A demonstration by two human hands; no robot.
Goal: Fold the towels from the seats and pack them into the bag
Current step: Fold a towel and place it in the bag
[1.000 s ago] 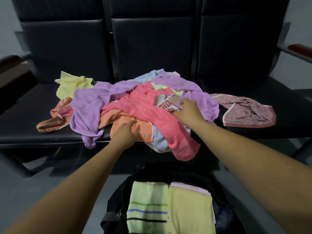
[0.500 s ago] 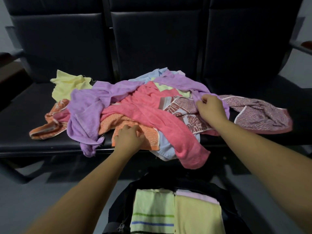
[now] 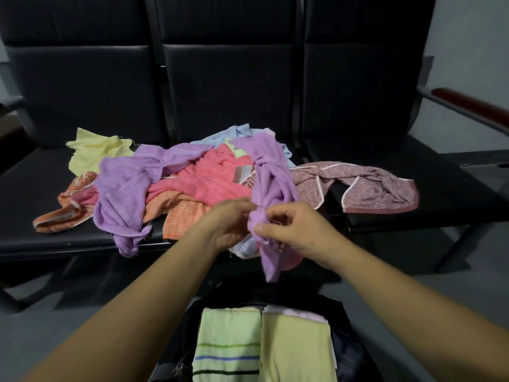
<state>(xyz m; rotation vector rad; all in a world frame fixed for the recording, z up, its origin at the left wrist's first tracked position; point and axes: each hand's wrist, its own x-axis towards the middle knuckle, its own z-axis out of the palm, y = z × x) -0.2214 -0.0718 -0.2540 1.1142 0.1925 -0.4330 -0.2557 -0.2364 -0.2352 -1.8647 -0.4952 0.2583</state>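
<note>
From the head camera, I am looking down over both forearms at the black padded seats (image 3: 413, 161). My right hand (image 3: 297, 230) is pinching the bunched edge of the lilac towel (image 3: 271, 188) between thumb and curled fingers. My left hand (image 3: 228, 224) is closing on the same bunch from the other side, and some of its fingers are hidden behind the cloth. I am holding the cloth up in front of the seat edge, probably so it hangs free of the heap and I can find its corners before folding. It is drooping in a twisted rope, thin and finely napped, with its upper end trailing back onto the pile.

The rest of the pile is lying crumpled across the seats. It includes a thick pink towel (image 3: 209, 175), an orange waffle-textured towel (image 3: 181, 213), a second purple towel (image 3: 124, 183), a pale yellow towel (image 3: 93, 150) and a speckled mauve towel (image 3: 371, 186) with white piping, spread to my right.

Below my arms the dark bag (image 3: 349, 354) is standing open. It is already holding a folded striped towel (image 3: 228, 340) and a folded cream towel (image 3: 294, 348) side by side as flat rectangles, so I judge the packing well begun with most towels left.
</note>
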